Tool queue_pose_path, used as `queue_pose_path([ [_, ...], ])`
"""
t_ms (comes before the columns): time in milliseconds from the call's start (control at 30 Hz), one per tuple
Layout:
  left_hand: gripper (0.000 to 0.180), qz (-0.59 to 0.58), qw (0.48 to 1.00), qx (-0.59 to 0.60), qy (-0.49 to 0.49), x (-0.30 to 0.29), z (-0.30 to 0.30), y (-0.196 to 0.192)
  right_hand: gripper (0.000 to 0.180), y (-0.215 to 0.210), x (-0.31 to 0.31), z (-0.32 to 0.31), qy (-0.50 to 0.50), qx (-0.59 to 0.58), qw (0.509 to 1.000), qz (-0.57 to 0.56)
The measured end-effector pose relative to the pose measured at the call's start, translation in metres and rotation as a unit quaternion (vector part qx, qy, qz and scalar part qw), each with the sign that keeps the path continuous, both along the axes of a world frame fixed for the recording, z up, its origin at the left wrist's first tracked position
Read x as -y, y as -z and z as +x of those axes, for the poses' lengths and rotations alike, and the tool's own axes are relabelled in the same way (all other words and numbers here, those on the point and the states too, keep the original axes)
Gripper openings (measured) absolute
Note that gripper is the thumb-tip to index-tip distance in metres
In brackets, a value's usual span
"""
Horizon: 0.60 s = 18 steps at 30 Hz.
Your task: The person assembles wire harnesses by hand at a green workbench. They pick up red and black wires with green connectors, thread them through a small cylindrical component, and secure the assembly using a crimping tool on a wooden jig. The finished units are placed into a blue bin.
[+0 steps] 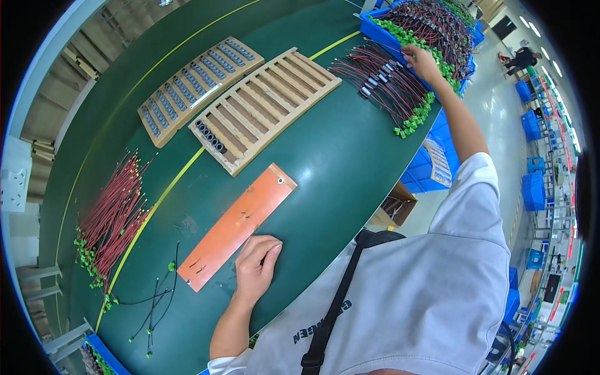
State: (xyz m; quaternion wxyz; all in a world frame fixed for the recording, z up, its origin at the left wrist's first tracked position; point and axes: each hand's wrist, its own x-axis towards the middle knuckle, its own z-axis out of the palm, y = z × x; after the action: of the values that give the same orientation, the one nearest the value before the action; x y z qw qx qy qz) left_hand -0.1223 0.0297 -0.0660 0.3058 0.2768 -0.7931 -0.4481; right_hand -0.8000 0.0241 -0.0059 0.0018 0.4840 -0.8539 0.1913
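Note:
My right hand (422,64) reaches to the far right, fingers pinched on a thin wire lead beside the rim of a blue bin (374,26). Next to it on the table lies a spread bunch of dark red and black wire leads (390,87) with green connectors and small dark and white cylindrical parts along them. My left hand (256,262) rests near the table's front edge, fingers curled into a loose fist with nothing visible in it. Just beyond that hand is a long orange board (236,226) with a round hole at each end and small dark marks.
A slatted wooden tray (275,103) holds several black rings in one slot; behind it stands a tray of grey parts (197,81). Red wires with green ends (115,215) lie at left, several black leads (153,312) nearer. A cardboard box (397,203) sits below the table edge.

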Motion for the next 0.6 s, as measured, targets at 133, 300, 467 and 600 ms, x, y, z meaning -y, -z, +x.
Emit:
queue_pose_path([
  [133, 0.005, -0.002, 1.000, -0.004, 0.010, 0.000, -0.003, 0.001, 0.041, 0.052, -0.006, -0.032, 0.007, -0.118, 0.993, -0.020],
  [300, 0.006, -0.013, 1.000, -0.005, 0.005, 0.000, -0.001, 0.004, 0.043, 0.058, 0.004, -0.019, 0.031, -0.087, 0.996, 0.016],
  [467, 0.006, -0.007, 1.000, -0.006, 0.022, 0.002, -0.002, 0.000, 0.024, 0.043, 0.024, 0.059, -0.132, -0.221, 0.956, -0.141],
  [600, 0.007, -0.007, 1.000, -0.007, 0.022, 0.002, 0.001, 0.002, 0.017, 0.042, 0.083, 0.212, -0.304, -0.068, 0.929, -0.199],
])
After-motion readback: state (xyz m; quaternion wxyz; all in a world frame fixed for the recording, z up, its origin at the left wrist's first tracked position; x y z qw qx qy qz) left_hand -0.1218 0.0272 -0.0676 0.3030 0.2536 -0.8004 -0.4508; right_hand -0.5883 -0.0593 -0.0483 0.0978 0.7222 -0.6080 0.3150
